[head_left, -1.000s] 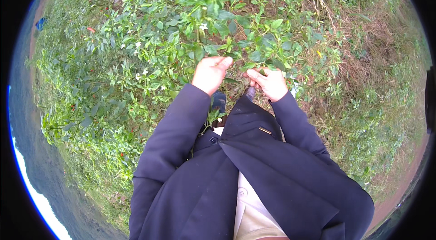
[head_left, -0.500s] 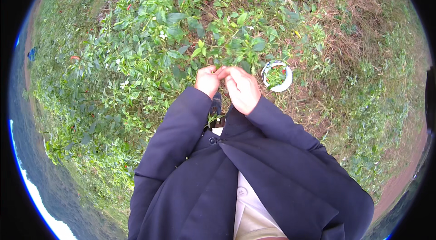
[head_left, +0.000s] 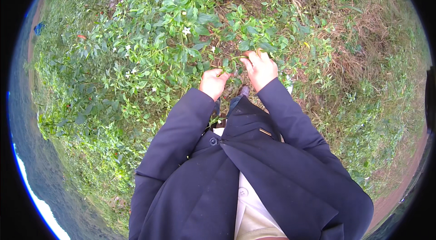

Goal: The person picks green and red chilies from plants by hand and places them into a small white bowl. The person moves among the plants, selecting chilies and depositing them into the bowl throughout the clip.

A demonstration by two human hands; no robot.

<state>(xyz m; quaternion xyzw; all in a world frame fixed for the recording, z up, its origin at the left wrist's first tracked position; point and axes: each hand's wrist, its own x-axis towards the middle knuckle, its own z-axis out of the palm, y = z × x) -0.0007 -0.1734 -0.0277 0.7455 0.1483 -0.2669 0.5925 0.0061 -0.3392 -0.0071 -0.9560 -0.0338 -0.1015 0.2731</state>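
My left hand [head_left: 215, 84] is low beside the chili plants, its thumb and fingers pinched together; what lies in the pinch is too small to make out. Farther forward and to the right, my right hand [head_left: 261, 70] reaches into a leafy chili plant [head_left: 249, 31]. Its fingers are closed round a thin green stem of that plant, with leaves hiding the fingertips. A white bucket [head_left: 289, 85] is almost wholly covered by my right forearm, only a sliver of its rim showing.
Dense chili plants [head_left: 150, 45] with white flowers spread to the left. Red chilies hang there, one [head_left: 81, 36] at far left. Dry grass [head_left: 359, 36] lies at the right. My shoe [head_left: 244, 91] stands below my hands, and something blue [head_left: 38, 28] is at the far left edge.
My hands were together and have come apart. The right one has moved forward and right to the plant, its forearm now covering the bucket of picked chilies and greenery. The view has shifted slightly.
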